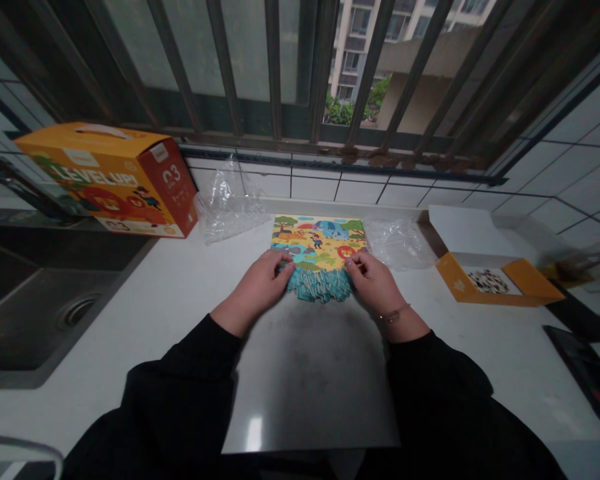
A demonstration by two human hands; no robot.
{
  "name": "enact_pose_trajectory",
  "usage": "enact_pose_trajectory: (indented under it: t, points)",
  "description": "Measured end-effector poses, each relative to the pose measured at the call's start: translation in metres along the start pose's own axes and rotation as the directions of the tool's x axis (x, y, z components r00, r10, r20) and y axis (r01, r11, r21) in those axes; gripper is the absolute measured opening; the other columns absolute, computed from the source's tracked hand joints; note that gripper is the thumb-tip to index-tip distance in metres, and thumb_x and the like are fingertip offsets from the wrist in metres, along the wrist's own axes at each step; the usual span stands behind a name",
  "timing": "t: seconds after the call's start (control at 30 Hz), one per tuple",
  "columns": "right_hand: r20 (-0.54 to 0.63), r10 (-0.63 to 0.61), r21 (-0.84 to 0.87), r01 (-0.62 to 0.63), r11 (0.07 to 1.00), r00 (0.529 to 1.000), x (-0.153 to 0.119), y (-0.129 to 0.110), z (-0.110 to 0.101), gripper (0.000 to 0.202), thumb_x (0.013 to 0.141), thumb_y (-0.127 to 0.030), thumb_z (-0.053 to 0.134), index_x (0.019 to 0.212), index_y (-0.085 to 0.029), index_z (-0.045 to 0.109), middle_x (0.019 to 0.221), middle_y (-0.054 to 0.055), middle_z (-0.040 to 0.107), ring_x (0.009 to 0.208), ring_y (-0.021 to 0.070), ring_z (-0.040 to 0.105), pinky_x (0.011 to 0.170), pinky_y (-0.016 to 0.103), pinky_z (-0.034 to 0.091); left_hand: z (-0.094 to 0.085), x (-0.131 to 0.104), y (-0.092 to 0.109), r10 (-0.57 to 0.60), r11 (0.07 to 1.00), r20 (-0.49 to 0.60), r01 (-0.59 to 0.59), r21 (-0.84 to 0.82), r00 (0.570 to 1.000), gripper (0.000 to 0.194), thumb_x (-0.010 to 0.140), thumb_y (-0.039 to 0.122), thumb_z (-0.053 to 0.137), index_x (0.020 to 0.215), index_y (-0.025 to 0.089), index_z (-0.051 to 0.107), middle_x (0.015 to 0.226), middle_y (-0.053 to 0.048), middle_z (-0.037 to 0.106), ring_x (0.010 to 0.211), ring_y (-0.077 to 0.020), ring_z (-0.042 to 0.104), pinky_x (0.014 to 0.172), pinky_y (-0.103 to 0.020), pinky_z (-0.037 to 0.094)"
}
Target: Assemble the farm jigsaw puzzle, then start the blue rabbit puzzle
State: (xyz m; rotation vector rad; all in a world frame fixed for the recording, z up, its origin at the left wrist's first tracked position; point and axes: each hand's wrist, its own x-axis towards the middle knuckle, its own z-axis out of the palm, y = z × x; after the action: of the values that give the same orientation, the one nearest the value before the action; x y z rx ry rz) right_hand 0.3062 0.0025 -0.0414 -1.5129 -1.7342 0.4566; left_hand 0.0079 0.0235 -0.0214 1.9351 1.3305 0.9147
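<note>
A colourful picture sheet (316, 241) with cartoon animals, among them a blue elephant and a red-maned lion, is in the middle of the white counter. Along its near edge lies a fanned heap of small teal pieces (321, 285) with pale edges; their kind is too small to make out. My left hand (271, 280) is closed at the sheet's near left corner, thumb and fingers pinched there. At the near right corner my right hand (371, 281) pinches in the same way, a thin bracelet on its wrist. Both hands also come close to the teal heap's ends.
A large orange box (115, 177) marked "LEVEL UP!" stands back left, near the sink (30, 313). Crumpled clear plastic (230, 207) lies beside it, and another clear wrapper (400, 243) is right of the sheet. An opened orange box (523, 280) and a dark phone-like device (587, 373) are farther right.
</note>
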Motion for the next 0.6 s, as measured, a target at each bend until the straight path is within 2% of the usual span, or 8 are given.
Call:
enact_pose_trajectory:
  t: [0.13, 0.23, 0.33, 0.4, 0.47, 0.53, 0.6]
  points:
    - [0.090, 0.012, -0.039, -0.008, 0.999, 0.996, -0.003, -0.004, 0.001, 0.020, 0.100, -0.041, 0.066, 0.091, -0.024, 0.069, 0.085, 0.005, 0.072, 0.074, 0.0211, 0.063, 0.072, 0.035, 0.047, 0.004, 0.000, -0.004, -0.144, 0.984, -0.014, 0.142, -0.105, 0.989, 0.020, 0.091, 0.041, 0.076, 0.099, 0.024, 0.073, 0.095, -0.008, 0.069, 0.093, -0.0285, 0.063, 0.094, -0.048, 0.055]
    - [0.133, -0.007, -0.061, 0.016, 0.998, 0.991, -0.005, -0.011, 0.003, 0.017, 0.099, -0.039, 0.068, 0.092, -0.024, 0.070, 0.088, 0.005, 0.073, 0.074, 0.0202, 0.063, 0.074, 0.036, 0.049, 0.013, -0.002, -0.004, -0.234, 0.940, 0.073, 0.245, -0.237, 0.970, 0.026, 0.091, 0.046, 0.077, 0.101, 0.023, 0.071, 0.085, -0.004, 0.067, 0.076, -0.0229, 0.063, 0.076, -0.040, 0.058]
    - [0.178, -0.061, -0.044, 0.070, 0.997, 0.982, -0.010, -0.018, 0.005, 0.023, 0.100, -0.045, 0.071, 0.103, -0.023, 0.070, 0.100, 0.008, 0.073, 0.080, 0.0213, 0.065, 0.078, 0.038, 0.054, 0.022, -0.005, -0.001, -0.289, 0.862, 0.154, 0.327, -0.388, 0.945, 0.030, 0.094, 0.051, 0.075, 0.098, 0.022, 0.068, 0.088, -0.004, 0.068, 0.075, -0.0199, 0.066, 0.071, -0.038, 0.062]
    - [0.198, -0.091, -0.021, 0.097, 0.995, 0.976, -0.014, -0.023, 0.008, 0.039, 0.095, -0.054, 0.079, 0.115, -0.023, 0.069, 0.111, 0.012, 0.072, 0.090, 0.0254, 0.069, 0.084, 0.043, 0.059, 0.026, -0.006, 0.003, -0.317, 0.805, 0.180, 0.365, -0.468, 0.931, 0.029, 0.095, 0.050, 0.074, 0.097, 0.022, 0.066, 0.090, -0.005, 0.067, 0.080, -0.0199, 0.068, 0.074, -0.038, 0.066]
    - [0.203, -0.139, -0.016, 0.145, 0.989, 0.969, -0.019, -0.027, 0.013, 0.064, 0.083, -0.062, 0.092, 0.127, -0.023, 0.066, 0.123, 0.016, 0.069, 0.106, 0.0331, 0.070, 0.096, 0.052, 0.060, 0.026, -0.006, 0.007, -0.341, 0.752, 0.195, 0.391, -0.531, 0.920, 0.023, 0.097, 0.044, 0.071, 0.100, 0.022, 0.066, 0.091, -0.005, 0.066, 0.082, -0.0198, 0.068, 0.076, -0.039, 0.068]
    - [0.192, -0.201, -0.025, 0.209, 0.978, 0.961, -0.024, -0.030, 0.019, 0.090, 0.071, -0.067, 0.100, 0.140, -0.023, 0.062, 0.133, 0.020, 0.065, 0.123, 0.0413, 0.066, 0.108, 0.061, 0.057, 0.026, -0.007, 0.009, -0.353, 0.706, 0.210, 0.407, -0.579, 0.912, 0.014, 0.098, 0.035, 0.065, 0.103, 0.022, 0.066, 0.092, -0.006, 0.067, 0.083, -0.0190, 0.069, 0.080, -0.039, 0.069]
    - [0.167, -0.241, -0.037, 0.250, 0.968, 0.956, -0.028, -0.033, 0.027, 0.106, 0.067, -0.071, 0.101, 0.150, -0.022, 0.056, 0.140, 0.023, 0.062, 0.133, 0.0462, 0.061, 0.116, 0.067, 0.052, 0.026, -0.007, 0.012, -0.355, 0.673, 0.236, 0.422, -0.607, 0.905, 0.009, 0.096, 0.025, 0.062, 0.103, 0.021, 0.065, 0.092, -0.006, 0.068, 0.083, -0.0175, 0.071, 0.085, -0.039, 0.069]
